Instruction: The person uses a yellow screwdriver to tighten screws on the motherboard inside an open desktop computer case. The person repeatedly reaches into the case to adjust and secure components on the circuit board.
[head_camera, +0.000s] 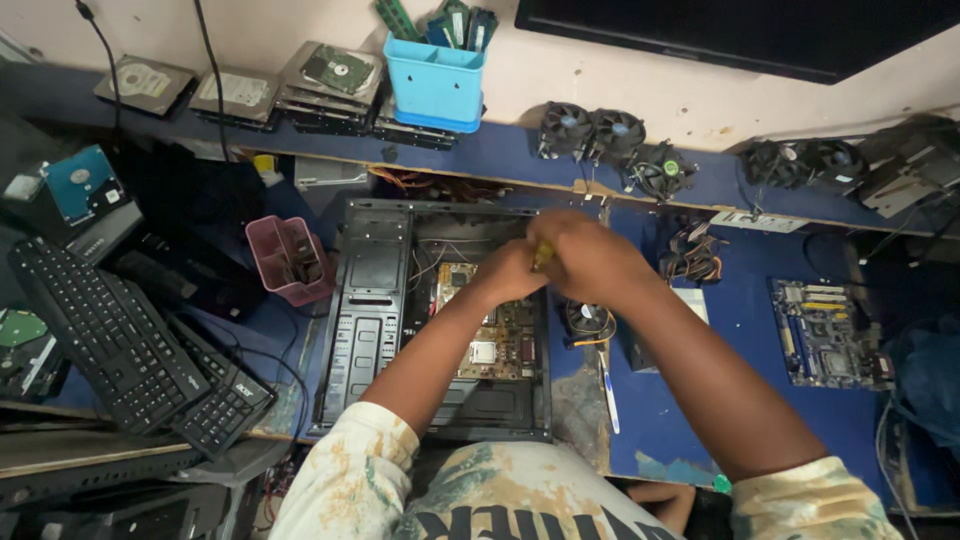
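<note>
Open computer case (370, 320) lies flat at the near edge of the blue workbench (760, 300), motherboard (500, 340) seated inside. Both hands meet above the case's far end: left hand (510, 272) closed, right hand (590, 255) wrapped over it, together gripping a yellow-handled tool (542, 256). Two black keyboards (130, 345) overhang the near left edge. Blue bin (435, 85) stands on the far shelf.

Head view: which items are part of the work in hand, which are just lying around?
In hand:
- open computer case
- motherboard inside it
- yellow-handled tool, gripped by left hand and right hand

Lying about:
- keyboards
- hard drives
- cooling fans
- spare motherboard
- blue bin
- pink bin
</note>
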